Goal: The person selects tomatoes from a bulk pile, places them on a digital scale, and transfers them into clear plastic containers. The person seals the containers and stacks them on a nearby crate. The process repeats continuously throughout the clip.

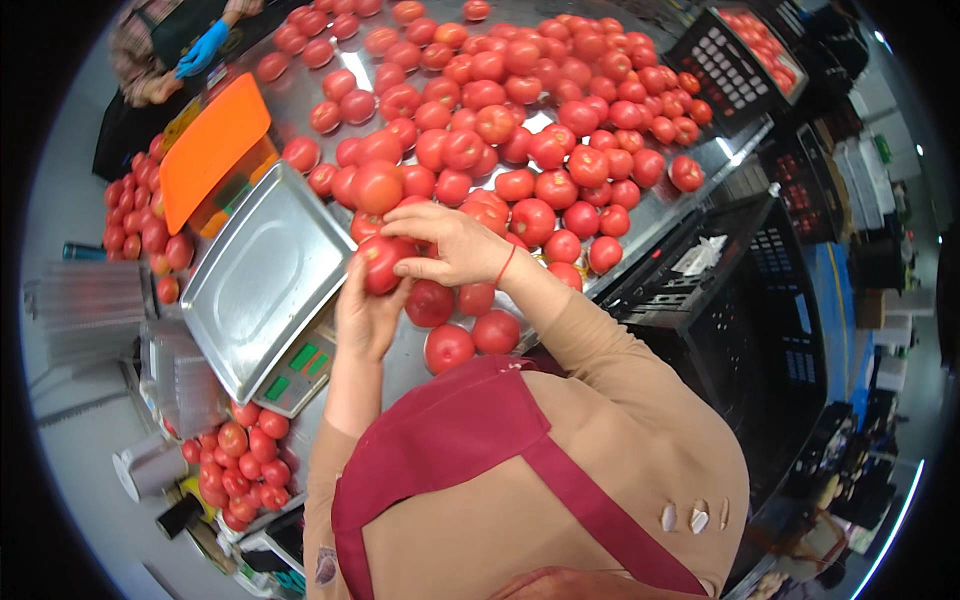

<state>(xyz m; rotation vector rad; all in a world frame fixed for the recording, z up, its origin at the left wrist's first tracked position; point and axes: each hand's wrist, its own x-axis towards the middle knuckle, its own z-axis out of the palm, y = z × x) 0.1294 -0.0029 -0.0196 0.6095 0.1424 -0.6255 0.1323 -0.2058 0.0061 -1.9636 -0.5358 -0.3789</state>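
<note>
A red tomato (381,264) is held in my left hand (367,311), fingers around its left and lower side. My right hand (442,244), with a red cord at the wrist, is beside it; the thumb touches or nearly touches that tomato, and the curled fingers reach over other tomatoes. Whether the right hand grips one I cannot tell. Many loose tomatoes (555,187) cover the metal table (409,352) beyond and around my hands. Left of my hands is a weighing scale (296,375) with lit green displays and a bare metal pan (266,277).
An orange tray (214,154) stands behind the scale, near more tomatoes (139,217). Clear plastic containers (180,379) are stacked at left, above another tomato pile (244,465). Black crates (742,322) stand at right. A co-worker's blue-gloved hand (202,49) is at upper left.
</note>
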